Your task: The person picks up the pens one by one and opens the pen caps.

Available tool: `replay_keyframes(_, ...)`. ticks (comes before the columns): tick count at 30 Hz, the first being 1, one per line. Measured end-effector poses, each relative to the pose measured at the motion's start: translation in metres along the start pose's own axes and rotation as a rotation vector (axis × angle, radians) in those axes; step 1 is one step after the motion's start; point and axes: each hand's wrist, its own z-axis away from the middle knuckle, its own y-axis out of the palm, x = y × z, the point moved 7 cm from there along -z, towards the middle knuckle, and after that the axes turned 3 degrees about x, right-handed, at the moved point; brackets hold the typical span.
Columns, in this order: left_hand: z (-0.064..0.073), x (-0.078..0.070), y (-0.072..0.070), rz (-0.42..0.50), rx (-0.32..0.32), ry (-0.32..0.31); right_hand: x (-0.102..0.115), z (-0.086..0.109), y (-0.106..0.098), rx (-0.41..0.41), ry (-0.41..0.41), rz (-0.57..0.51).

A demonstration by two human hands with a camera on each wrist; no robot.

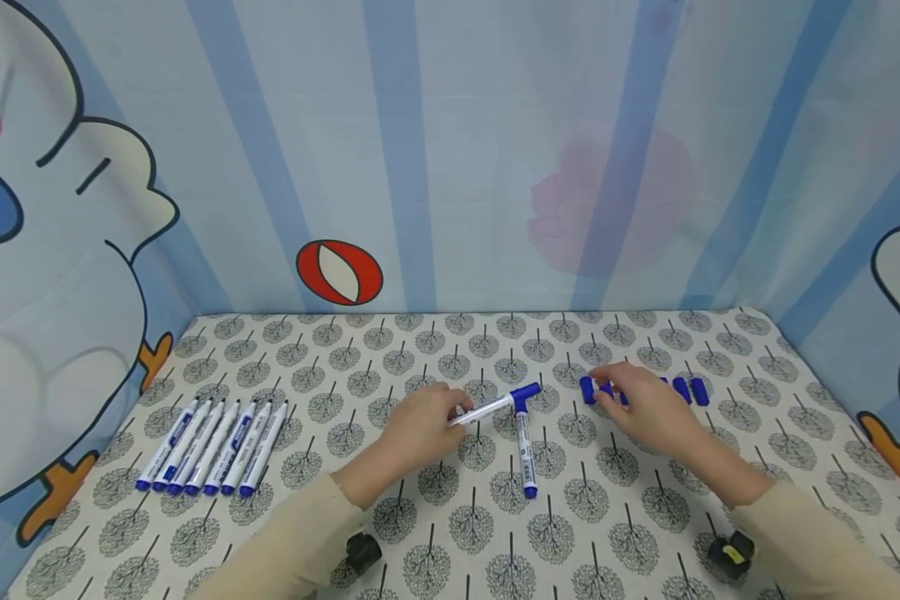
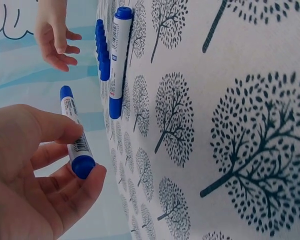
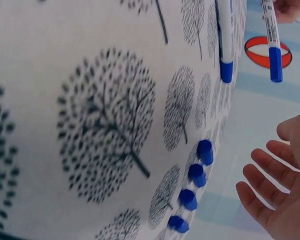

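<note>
My left hand (image 1: 425, 421) pinches a white whiteboard marker (image 1: 487, 409) with a blue cap on its far end. The marker is held up off the table and points right; in the left wrist view thumb and fingers grip its barrel (image 2: 76, 125). A second capped marker (image 1: 526, 454) lies on the table just right of it. My right hand (image 1: 645, 408) hovers over a row of loose blue caps (image 3: 196, 175), its fingers loosely bent and holding nothing. Part of that row (image 1: 587, 390) is hidden behind the hand in the head view.
Several uncapped markers (image 1: 213, 446) lie side by side on the left of the table, black tips pointing away. A tree-patterned cloth (image 1: 420, 533) covers the table. Behind it hangs a striped blue curtain (image 1: 480, 167) with cartoon prints.
</note>
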Motion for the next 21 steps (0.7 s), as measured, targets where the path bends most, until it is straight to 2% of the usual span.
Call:
replay_keyframes(8,0.006,-0.002,-0.005,-0.036,-0.021,0.048,0.024,0.000,0.003,-0.015,-0.115,-0.015)
replay_keyframes(13,0.009,-0.001,-0.007,-0.050,-0.019,0.060,0.036,0.000,0.004,-0.027,-0.148,-0.022)
replay_keyframes(21,0.015,-0.002,-0.010,-0.085,-0.038,0.102,0.056,0.000,0.012,-0.004,-0.189,-0.034)
